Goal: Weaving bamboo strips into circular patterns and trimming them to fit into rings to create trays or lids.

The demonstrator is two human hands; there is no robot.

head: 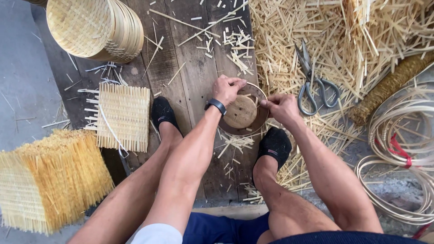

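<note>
Left hand point(227, 88) curled, pinching far rim of round wooden mould point(242, 111), right hand point(282, 107) gripping its right edge, scissors point(311, 84) just beyond right hand

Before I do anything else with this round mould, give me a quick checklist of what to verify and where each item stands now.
1. Left hand on the round wooden mould: ok, fingers curl over its upper rim.
2. Right hand on the mould: ok, it pinches the right edge.
3. Mould resting flat on the plank floor: cannot tell, the hands hide part of the rim.
4. Scissors within reach: ok, they lie on the bamboo offcuts just beyond the right hand.
5. Woven mat at hand: ok, it lies flat beside the left foot.
6. Feet clear of the mould: ok, one sock on each side, neither touching it.
</note>
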